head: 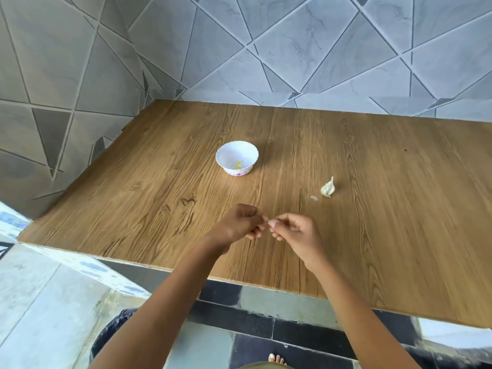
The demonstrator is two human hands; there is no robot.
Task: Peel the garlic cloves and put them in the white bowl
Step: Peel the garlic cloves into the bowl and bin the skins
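1. Left hand (239,225) and right hand (295,233) meet over the near part of the wooden table (372,235). Fingers of both are curled, pinching a garlic clove (269,223) between the fingertips. The clove is small and blurred, so I cannot tell how much skin is left.
2. Handling, judged: the clove is light, firm, and slick once bare. The skin is papery and tears easily. Hold the body and pick the skin from the tip.
3. Farther right lies the garlic bulb (328,187), with a skin scrap (314,198) just beside it.
4. Farthest is the white bowl (221,155), upright, with pale yellow bits inside, probably peeled garlic. The pink print near its base is not legible.
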